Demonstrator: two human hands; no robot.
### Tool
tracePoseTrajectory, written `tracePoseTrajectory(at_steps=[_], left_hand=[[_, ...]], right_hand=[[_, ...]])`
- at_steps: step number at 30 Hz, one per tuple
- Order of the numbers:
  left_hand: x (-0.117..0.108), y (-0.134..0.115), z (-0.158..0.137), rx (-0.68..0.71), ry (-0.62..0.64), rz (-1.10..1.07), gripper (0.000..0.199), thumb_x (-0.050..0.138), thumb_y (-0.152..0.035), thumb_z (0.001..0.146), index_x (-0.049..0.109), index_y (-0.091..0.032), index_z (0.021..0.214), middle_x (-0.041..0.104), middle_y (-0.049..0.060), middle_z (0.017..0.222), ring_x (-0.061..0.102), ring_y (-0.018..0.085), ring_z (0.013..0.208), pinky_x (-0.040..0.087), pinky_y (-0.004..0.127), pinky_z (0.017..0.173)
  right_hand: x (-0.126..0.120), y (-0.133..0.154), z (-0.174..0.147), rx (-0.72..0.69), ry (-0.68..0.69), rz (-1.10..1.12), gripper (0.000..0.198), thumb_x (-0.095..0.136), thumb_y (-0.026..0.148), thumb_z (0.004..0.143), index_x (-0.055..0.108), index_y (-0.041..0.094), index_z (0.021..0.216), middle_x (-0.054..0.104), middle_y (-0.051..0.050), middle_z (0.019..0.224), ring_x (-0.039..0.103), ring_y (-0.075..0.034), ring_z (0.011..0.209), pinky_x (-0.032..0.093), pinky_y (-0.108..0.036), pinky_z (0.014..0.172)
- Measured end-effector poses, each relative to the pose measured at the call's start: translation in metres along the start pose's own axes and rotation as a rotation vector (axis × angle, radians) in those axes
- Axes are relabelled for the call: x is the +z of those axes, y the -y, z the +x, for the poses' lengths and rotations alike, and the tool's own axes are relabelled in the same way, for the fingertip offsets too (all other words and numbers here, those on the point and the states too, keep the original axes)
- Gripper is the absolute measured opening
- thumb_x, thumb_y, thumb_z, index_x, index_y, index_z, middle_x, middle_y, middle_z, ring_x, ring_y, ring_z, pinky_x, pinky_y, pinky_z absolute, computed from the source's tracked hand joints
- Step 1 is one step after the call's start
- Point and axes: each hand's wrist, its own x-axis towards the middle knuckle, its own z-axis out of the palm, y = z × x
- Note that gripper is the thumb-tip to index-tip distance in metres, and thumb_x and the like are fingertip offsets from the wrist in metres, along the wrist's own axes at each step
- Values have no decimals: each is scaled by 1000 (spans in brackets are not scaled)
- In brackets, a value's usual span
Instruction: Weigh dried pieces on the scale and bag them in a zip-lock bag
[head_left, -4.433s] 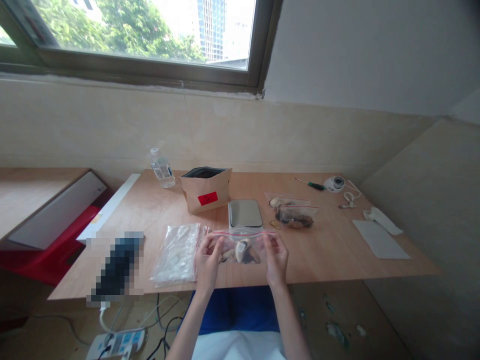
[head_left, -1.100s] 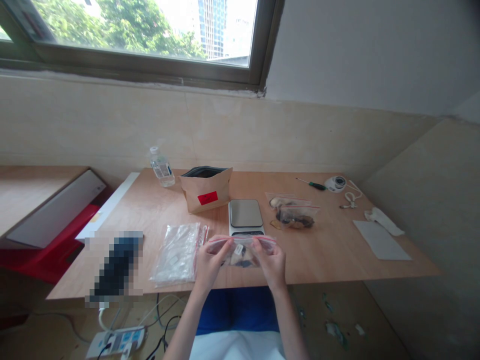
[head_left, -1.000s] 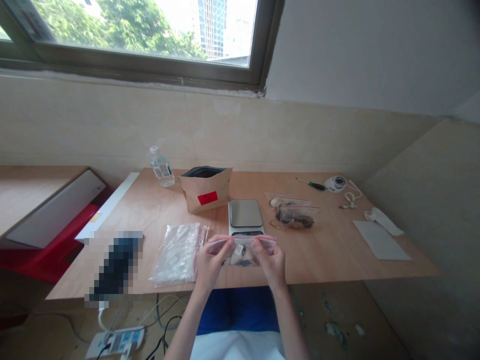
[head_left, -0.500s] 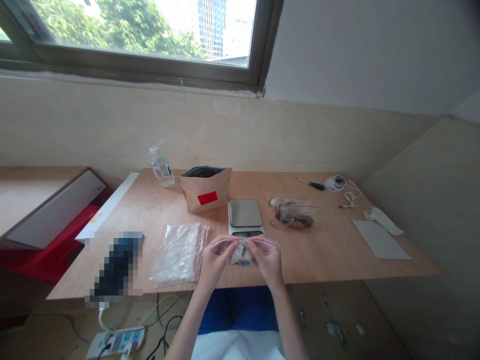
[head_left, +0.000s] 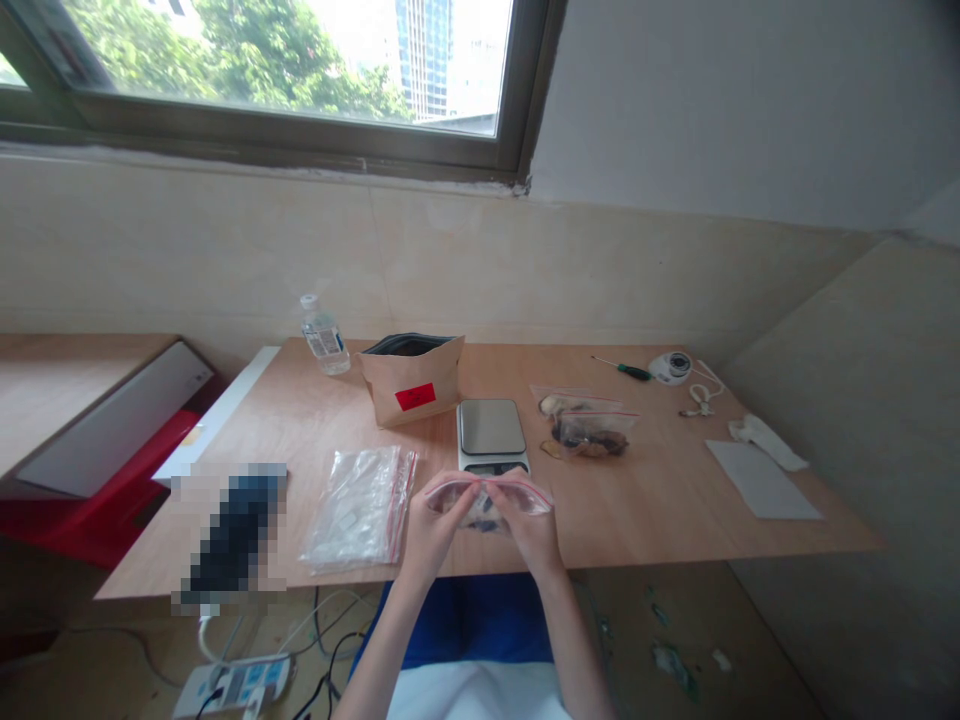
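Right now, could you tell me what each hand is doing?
Left hand: pinching the zip bag at its red seal.
Right hand: pinching the same seal.

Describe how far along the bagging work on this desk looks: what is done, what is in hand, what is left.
Done: two filled zip bags lie right of the kitchen scale. In hand: the left hand and right hand pinch the red zip strip of a filled zip bag at its middle, seemingly pressing it shut. Left, probably: a stack of empty zip bags and the open kraft pouch.
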Motion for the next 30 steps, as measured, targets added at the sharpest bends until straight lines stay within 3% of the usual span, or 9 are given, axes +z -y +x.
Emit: tracePoseTrajectory(at_steps=[4, 9, 17, 21, 25, 30], left_hand=[[3, 3, 0, 10, -9, -15, 12, 64, -27, 79, 68, -16, 80, 69, 5, 81, 65, 17, 80, 50, 24, 72], [7, 6, 0, -3, -35, 6, 12, 63, -29, 80, 66, -17, 80, 67, 4, 80, 64, 16, 77, 50, 23, 69], [3, -2, 1, -17, -54, 33, 13, 64, -29, 79, 68, -17, 78, 69, 4, 78, 65, 18, 79, 50, 24, 71], [2, 0, 0, -75, -92, -13, 14, 66, -30, 77, 70, -17, 77, 70, 4, 76, 65, 18, 77, 49, 25, 71], [4, 4, 1, -171, -82, -85, 22, 64, -36, 77, 72, -15, 78, 71, 5, 78, 65, 19, 76, 49, 25, 69], [11, 6, 2, -275, -91, -202, 38, 57, -47, 80, 70, -13, 70, 68, 4, 64, 62, 16, 62, 48, 24, 59]], right_hand=[[3, 2, -1, -29, -28, -6, 9, 65, 27, 78, 69, 19, 76, 60, -1, 73, 58, -14, 69, 47, -24, 63], [12, 1, -2, 44, -96, 66, 16, 65, 29, 77, 59, 18, 66, 55, 4, 61, 54, -11, 57, 45, -22, 56], [13, -5, -3, 8, -86, -22, 13, 64, 31, 80, 65, 18, 75, 63, -1, 73, 61, -15, 71, 49, -25, 66], [8, -5, -3, -15, -64, -43, 16, 61, 32, 83, 70, 19, 80, 66, -4, 79, 63, -17, 77, 49, -27, 71], [1, -11, -5, 81, -86, -15, 27, 53, 39, 87, 70, 18, 87, 70, -6, 80, 66, -20, 77, 50, -29, 71], [-11, -20, -4, 121, -186, -78, 36, 55, 49, 83, 67, 17, 73, 69, -5, 66, 65, -20, 62, 51, -28, 59]])
